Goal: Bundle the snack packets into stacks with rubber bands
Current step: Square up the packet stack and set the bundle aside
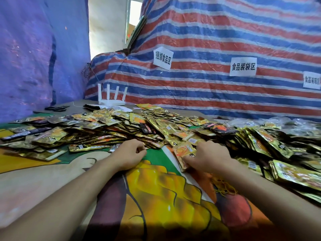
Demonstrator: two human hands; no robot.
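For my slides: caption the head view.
Right hand grips snack packets; left hand curled at the pile edge.

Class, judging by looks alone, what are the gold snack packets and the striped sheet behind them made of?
Gold snack packets: probably metallised plastic film, glossy; they glint and crinkle. Red, white and blue striped sheet: likely woven plastic tarpaulin, faint sheen, creased.

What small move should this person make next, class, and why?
Probably draw another packet from the loose pile of gold foil snack packets with the left hand and add it to the thin stack the right hand grips. That stack looks too small to bundle, and the yellow rubber bands lie untouched, nearer the person.
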